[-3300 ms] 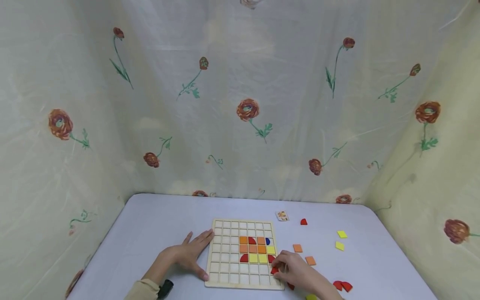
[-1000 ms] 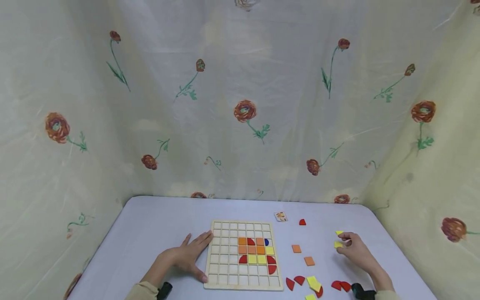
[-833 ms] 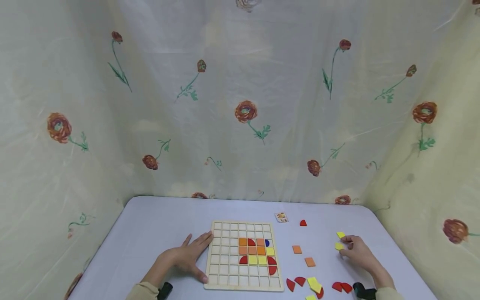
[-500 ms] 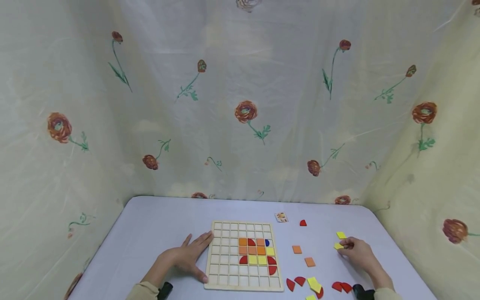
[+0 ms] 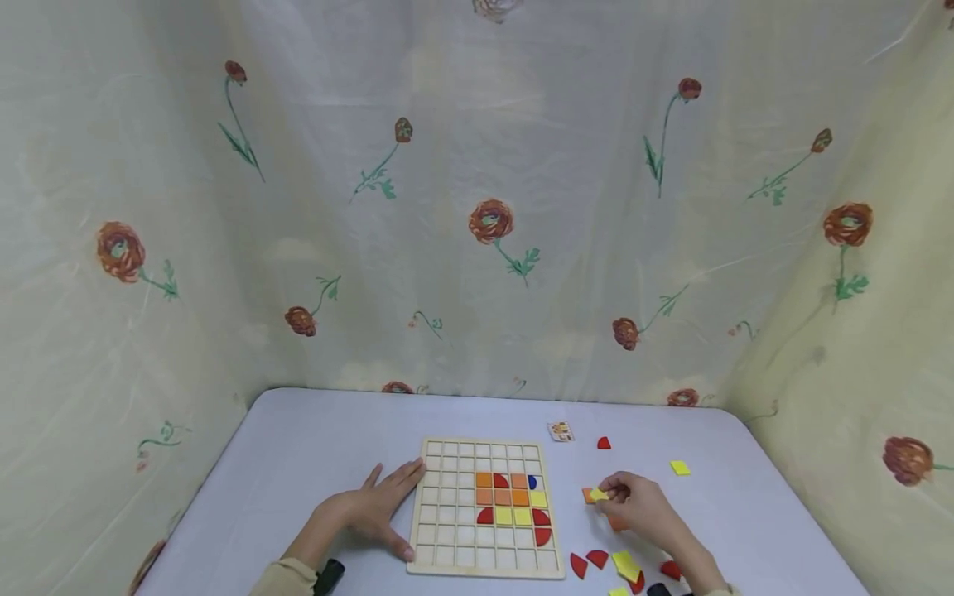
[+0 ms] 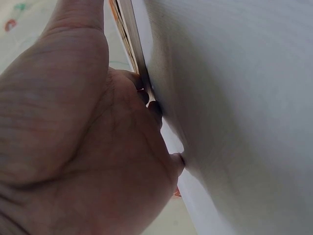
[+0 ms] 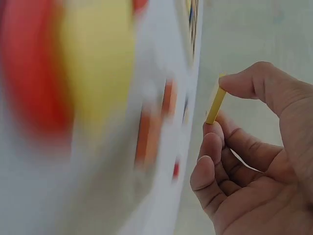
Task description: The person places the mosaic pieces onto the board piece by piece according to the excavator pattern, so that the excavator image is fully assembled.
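A square wooden grid board (image 5: 445, 534) lies on the table, with orange, red, yellow and blue pieces set in cells on its right half. My left hand (image 5: 373, 507) rests at the board's left edge, fingers spread and straight, thumb at the near corner. Between thumb and fingertips my right hand (image 5: 641, 505) pinches a yellow square tile (image 7: 216, 105), raised above the table to the right of the board. In the head view this tile partly covers an orange tile (image 5: 588, 496). Another orange tile (image 5: 617, 524) is partly hidden under the right hand.
Red quarter-circle pieces (image 5: 597, 559) and yellow tiles (image 5: 625, 565) lie near the table's front edge. Farther back are a small patterned card (image 5: 561, 431), a red piece (image 5: 604, 443) and a yellow tile (image 5: 680, 468). A flowered curtain (image 5: 462, 331) hangs behind the white table (image 5: 328, 422).
My right hand first left a red piece in the board's right column. It then picked up a yellow tile at the far right and carried it left toward the board. The left hand stayed put.
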The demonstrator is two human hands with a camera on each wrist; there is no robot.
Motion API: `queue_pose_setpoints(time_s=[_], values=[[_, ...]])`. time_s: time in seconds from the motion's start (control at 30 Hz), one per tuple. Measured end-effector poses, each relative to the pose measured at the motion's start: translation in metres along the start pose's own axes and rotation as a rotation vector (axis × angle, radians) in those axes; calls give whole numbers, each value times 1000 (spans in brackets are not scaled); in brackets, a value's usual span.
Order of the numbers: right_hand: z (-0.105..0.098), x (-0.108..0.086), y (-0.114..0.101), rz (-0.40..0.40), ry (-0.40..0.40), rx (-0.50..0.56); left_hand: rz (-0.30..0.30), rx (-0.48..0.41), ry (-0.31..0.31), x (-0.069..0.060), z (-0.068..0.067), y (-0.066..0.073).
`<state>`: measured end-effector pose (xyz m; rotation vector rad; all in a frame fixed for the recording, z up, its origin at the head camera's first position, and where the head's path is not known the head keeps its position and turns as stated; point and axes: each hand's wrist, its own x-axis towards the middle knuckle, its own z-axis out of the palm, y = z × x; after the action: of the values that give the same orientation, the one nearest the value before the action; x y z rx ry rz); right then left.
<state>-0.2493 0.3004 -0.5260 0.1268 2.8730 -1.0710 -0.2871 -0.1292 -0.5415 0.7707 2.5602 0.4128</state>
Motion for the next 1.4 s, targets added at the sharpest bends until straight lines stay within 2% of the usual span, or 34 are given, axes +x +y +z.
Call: queue_pose_setpoints(time_s=[0.13,0.27,0.37,0.5,0.6,0.87,1.03,1.17,1.3,1.4], values=[[22,-13,-34,-79,-89,42,8,4,0,1,0,-1],[42,-19,-52,-254,-195,16,3,9,-1,2,0,-1],[53,-22,-61,-355,-255,-28,-1,7,-2,2,0,-1],[61,-24,-68,-379,-304,-82,11,5,-1,4,1,-2],[63,-25,-69,-378,-313,-98,15,3,1,3,1,-2],[63,-22,-65,-422,-332,-60,6,-4,-5,0,-1,-1],[61,-22,-67,-391,-328,-59,6,-3,-3,-2,-2,2],[46,-18,-63,-323,-288,12,18,-7,7,-5,-3,4],[20,-5,-48,-182,-120,117,25,-7,6,-5,-3,4],[-3,8,-27,-82,22,121,24,-10,3,-6,-4,4]])
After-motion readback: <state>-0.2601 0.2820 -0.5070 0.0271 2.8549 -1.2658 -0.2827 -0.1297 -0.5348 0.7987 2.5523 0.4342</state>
